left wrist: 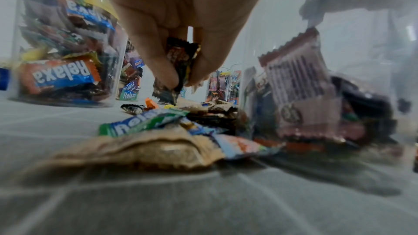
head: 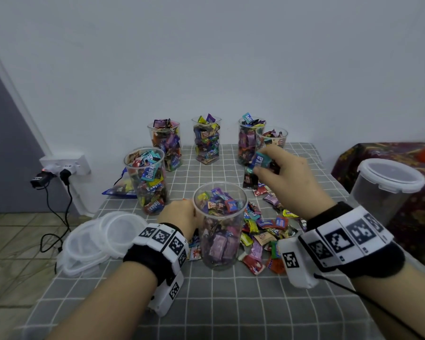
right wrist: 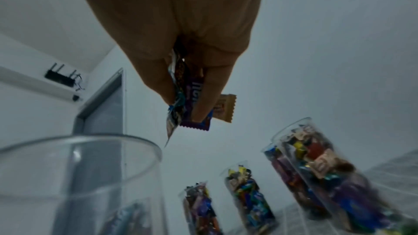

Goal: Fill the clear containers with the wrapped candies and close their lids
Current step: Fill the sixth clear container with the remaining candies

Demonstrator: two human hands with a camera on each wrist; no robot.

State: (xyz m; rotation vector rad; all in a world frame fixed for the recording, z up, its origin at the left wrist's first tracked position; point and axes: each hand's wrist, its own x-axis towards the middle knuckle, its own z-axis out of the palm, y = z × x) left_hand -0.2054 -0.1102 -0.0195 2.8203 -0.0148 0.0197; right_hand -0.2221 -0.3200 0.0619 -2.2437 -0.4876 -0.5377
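Head view: a table covered with a grey checked cloth [head: 231,303] is seen from above. A clear container [head: 220,224], open and partly filled with wrapped candies, stands near the middle. The left hand [head: 178,214] is held low against its left side; its fingers are hidden here. The right hand [head: 285,175] is raised behind and to the right of the container, its fingers curled round a bunch of candies [head: 260,163], a teal wrapper showing. Loose candies [head: 263,231] lie scattered on the cloth just right of the container. Five filled, lidless containers [head: 146,180] stand further back. A stack of lids [head: 93,241] lies at the table's left edge. A lidded empty tub [head: 388,187] is seen at right, off the table.

Left wrist view: a dark-wrapped candy [left wrist: 181,60] is pinched between the thumb and fingertips [left wrist: 162,63] of the left hand, just above candies lying on the cloth. The near container's wall [left wrist: 305,96] is seen at right.

Right wrist view: several candies [right wrist: 192,103], purple, dark and tan, are pinched between the thumb and pressed-together fingers [right wrist: 212,96] of the right hand, above and just beyond the open container's rim [right wrist: 90,140].
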